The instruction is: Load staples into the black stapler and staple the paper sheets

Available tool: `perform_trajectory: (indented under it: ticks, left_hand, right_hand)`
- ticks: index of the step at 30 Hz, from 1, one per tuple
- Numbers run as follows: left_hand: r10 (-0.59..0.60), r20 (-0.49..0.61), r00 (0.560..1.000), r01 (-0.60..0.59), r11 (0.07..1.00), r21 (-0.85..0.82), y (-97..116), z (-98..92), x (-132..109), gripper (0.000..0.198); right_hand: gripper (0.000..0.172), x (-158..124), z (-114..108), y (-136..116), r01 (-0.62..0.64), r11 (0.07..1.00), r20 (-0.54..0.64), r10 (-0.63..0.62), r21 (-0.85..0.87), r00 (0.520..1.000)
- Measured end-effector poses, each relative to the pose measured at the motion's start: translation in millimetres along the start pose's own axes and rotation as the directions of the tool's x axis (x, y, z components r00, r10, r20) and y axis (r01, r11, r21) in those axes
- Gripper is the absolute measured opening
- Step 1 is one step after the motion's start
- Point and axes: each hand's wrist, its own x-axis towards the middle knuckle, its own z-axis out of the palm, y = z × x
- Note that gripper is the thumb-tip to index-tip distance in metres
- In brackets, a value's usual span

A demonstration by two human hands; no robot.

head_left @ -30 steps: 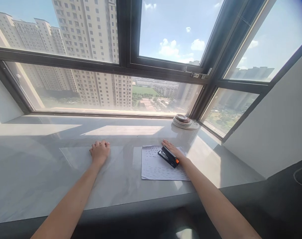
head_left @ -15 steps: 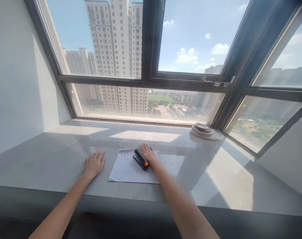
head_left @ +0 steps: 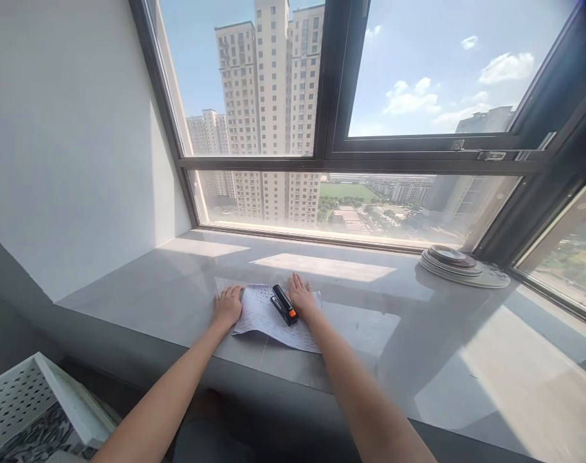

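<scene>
Sheets of printed paper [head_left: 258, 315] lie on the grey window ledge, their near edge buckled upward. A black stapler with an orange button [head_left: 284, 305] rests slantwise on top of them. My left hand [head_left: 228, 307] is at the left edge of the paper, its fingers stretched forward over the ledge; it appears to touch that edge. Flat on the right part of the paper lies my right hand [head_left: 300, 296], fingers apart, just right of the stapler. Neither hand grips anything.
A stack of round mats [head_left: 451, 265] sits at the ledge's right back corner by the window frame [head_left: 370, 241]. Below the ledge at lower left stands a white perforated basket [head_left: 61, 392] with dark patterned contents. A white wall [head_left: 104, 161] bounds the left end.
My left hand has moved right to the paper's left edge, and the paper has buckled. My right hand stays beside the stapler. The view has turned left, bringing the basket in.
</scene>
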Motion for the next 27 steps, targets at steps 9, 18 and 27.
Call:
perform_trajectory:
  ticks: [9,18,27]
  left_hand:
    - [0.013,-0.018,1.000,-0.013,1.000,0.017,2.6,-2.6,-3.5,0.046]
    - [0.010,0.009,1.000,-0.010,1.000,0.009,3.7,-6.9,-4.8,0.052]
    - [0.032,-0.033,0.999,-0.030,0.998,0.055,2.6,-5.6,-3.0,0.050]
  right_hand:
    - [0.074,-31.0,-14.2,27.1,-0.008,1.000,0.073,0.009,-0.007,0.997]
    - [0.070,-100.0,-42.2,114.0,-0.051,0.992,0.085,0.061,-0.117,0.995]
    - [0.066,-143.7,-62.7,160.8,-0.120,0.976,0.071,0.135,-0.181,0.988]
